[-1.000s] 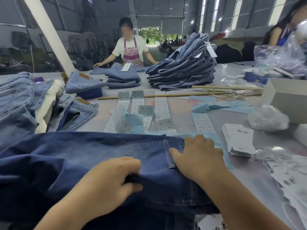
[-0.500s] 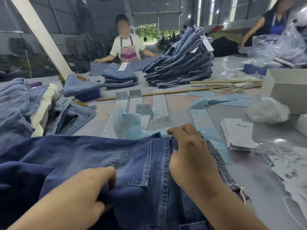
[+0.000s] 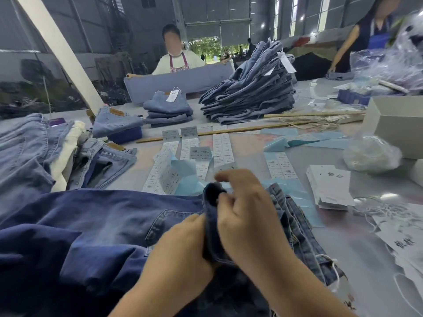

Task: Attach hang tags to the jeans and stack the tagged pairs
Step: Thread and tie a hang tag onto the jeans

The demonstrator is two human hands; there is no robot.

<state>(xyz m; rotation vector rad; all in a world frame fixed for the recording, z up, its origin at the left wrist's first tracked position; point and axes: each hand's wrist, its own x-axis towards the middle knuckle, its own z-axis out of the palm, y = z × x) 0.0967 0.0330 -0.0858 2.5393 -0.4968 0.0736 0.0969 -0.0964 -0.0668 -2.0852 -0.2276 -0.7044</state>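
Grey worktop (image 3: 251, 143) is carrying dark jeans (image 3: 96, 225) nearest the camera. Left hand (image 3: 183, 243) and right hand (image 3: 247, 213) are both pinching a raised fold; it may be slipping loose, since the tag stack (image 3: 329, 186) is lying beyond reach.

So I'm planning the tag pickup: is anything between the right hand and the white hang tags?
Nothing visible: bare grey table and blue paper separate the right hand, gripping the dark jeans, from the hang tags.
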